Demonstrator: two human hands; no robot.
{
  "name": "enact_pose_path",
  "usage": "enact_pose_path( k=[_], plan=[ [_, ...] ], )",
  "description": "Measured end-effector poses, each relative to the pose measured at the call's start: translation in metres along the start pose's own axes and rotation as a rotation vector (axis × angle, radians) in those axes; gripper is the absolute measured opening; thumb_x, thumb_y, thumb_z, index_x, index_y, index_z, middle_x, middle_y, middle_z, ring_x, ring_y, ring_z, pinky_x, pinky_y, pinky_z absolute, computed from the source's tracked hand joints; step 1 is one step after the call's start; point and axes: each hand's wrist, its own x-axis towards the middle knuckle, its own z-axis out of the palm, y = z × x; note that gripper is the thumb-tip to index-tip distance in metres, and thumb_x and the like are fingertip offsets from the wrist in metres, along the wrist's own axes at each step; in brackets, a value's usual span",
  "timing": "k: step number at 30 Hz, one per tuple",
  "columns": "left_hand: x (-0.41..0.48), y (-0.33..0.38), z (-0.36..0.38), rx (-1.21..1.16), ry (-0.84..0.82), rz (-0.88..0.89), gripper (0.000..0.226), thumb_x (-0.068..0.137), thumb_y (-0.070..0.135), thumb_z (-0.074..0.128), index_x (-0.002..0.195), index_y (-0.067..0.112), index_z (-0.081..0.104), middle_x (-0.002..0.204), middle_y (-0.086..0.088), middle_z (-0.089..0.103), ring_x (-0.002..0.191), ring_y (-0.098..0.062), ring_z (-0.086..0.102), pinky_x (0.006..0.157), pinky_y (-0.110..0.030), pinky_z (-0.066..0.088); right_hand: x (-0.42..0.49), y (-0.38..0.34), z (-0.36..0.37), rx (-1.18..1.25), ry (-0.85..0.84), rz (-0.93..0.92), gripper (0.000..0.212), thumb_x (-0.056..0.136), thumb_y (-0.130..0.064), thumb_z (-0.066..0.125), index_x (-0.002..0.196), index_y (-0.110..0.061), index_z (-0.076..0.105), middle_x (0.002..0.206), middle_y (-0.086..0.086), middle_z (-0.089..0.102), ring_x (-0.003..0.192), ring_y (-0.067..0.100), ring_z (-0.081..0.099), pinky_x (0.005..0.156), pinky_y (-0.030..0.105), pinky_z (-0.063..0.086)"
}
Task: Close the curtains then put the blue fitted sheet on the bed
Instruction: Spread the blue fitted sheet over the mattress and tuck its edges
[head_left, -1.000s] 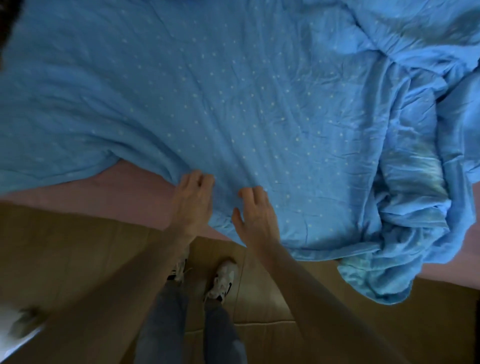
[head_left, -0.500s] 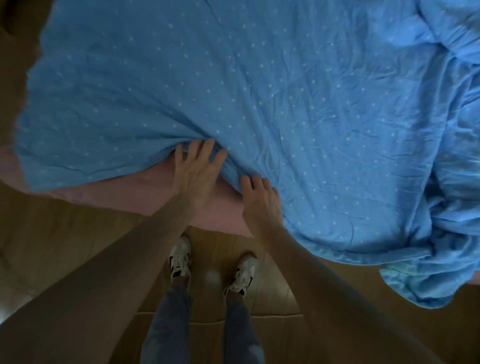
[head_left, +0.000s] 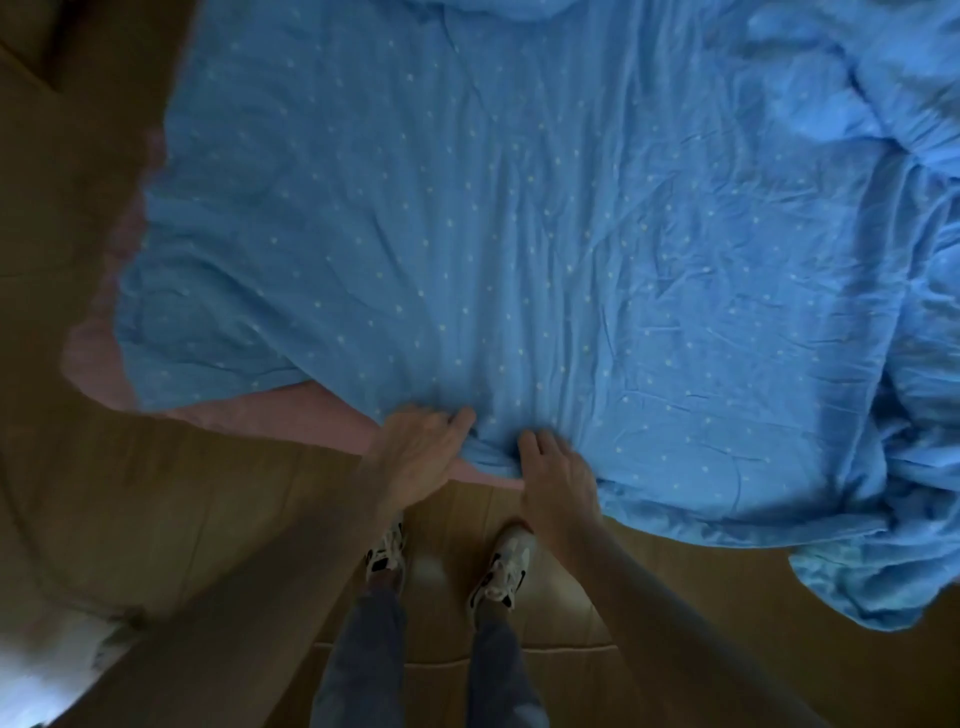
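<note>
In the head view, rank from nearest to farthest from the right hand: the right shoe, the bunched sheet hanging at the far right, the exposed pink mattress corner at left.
From the right hand:
1. Right shoe, just below it on the floor.
2. Bunched sheet, lower right, hanging off the bed.
3. Pink mattress corner, far left.

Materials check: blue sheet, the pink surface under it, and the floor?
Blue sheet: thin woven cloth, likely cotton, matte; it creases finely, bunches at the hands, and has small pale dots.
Pink surface: soft matte fabric, probably a mattress cover; fibre unclear.
Floor: wood or wood-look planks, slight sheen, visible seams.
</note>
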Motion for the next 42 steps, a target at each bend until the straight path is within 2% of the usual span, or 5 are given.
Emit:
enact_pose_path(
  k=[9,19,32,37,42],
  plan=[
    [-0.053,-0.095,-0.025,0.109,0.281,-0.380,0.046,0.058,0.012,0.076,0.095,0.007,0.049,0.094,-0.018,0.053,0.085,-0.035,0.053,0.071,-0.042,0.042,0.025,-0.088,-0.021,0.151,0.049,-0.222,0.038,0.062,-0.030,0.063,0.094,-0.017,0.048,0.092,0.004,0.049,0.083,0.025,0.049,0.067,0.036,0.043],
    [-0.040,-0.140,-0.033,0.048,0.345,-0.490,0.062,0.057,0.004,0.078,0.111,0.001,0.050,0.102,-0.026,0.054,0.086,-0.042,0.056,0.063,-0.046,0.045,0.073,-0.126,-0.019,0.114,0.037,-0.166,0.028,0.071,0.002,0.058,0.096,-0.009,0.056,0.090,0.012,0.057,0.082,0.034,0.058,0.059,0.036,0.043],
    [-0.119,-0.183,-0.039,0.077,-0.059,-0.669,0.010,0.079,0.008,0.062,0.086,0.009,0.069,0.088,-0.011,0.067,0.085,-0.032,0.065,0.069,-0.038,0.050,0.068,-0.169,-0.026,0.172,-0.308,-0.160,0.016,0.086,-0.003,0.044,0.098,-0.007,0.054,0.101,0.014,0.060,0.092,0.035,0.058,0.070,0.035,0.038],
    [-0.104,-0.147,-0.049,-0.089,0.059,-0.554,0.025,0.063,0.035,0.053,0.076,0.016,0.063,0.081,-0.008,0.065,0.082,-0.031,0.062,0.074,-0.039,0.045,0.061,-0.131,-0.025,0.354,-0.086,-0.085,0.020,0.077,-0.012,0.055,0.096,-0.015,0.058,0.098,0.006,0.057,0.092,0.028,0.056,0.070,0.034,0.048],
    [-0.049,-0.082,-0.064,-0.288,0.094,-0.349,0.048,0.076,0.041,0.051,0.117,0.016,0.054,0.110,-0.012,0.053,0.100,-0.033,0.056,0.078,-0.043,0.050,0.062,-0.064,-0.036,0.243,0.130,0.119,0.045,0.066,-0.008,0.062,0.110,-0.016,0.056,0.110,0.009,0.049,0.099,0.032,0.048,0.073,0.040,0.048]
  ],
)
